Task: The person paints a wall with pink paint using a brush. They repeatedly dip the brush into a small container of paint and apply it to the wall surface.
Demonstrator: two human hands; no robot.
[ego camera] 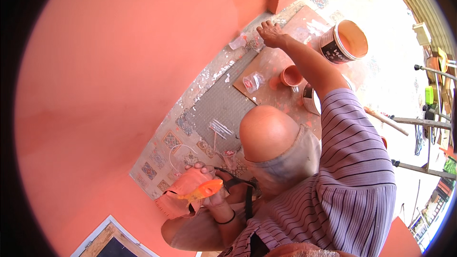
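Observation:
My left hand [216,195], with a black band at its wrist, grips a salmon-painted container [191,182] whose exact form is hard to make out. An orange-handled paintbrush [210,187] lies against it, under or beside my thumb. Stretched far forward, my right hand [272,35] is low by the foot of the salmon wall [135,60], fingers apart, with nothing visible in it. Whether its fingertips touch the floor cannot be told. A clear paint-smeared plastic cup [238,41] lies just left of that hand. My bare knee [267,132] rises between the two arms.
A large paint bucket [335,44] and a small pot of paint [291,76] stand on a spattered board [271,64]. Another bucket [311,100] is partly behind my arm. Crumpled clear plastic [254,81] and white sticks [221,129] lie nearby. A framed opening [110,237] is lower left.

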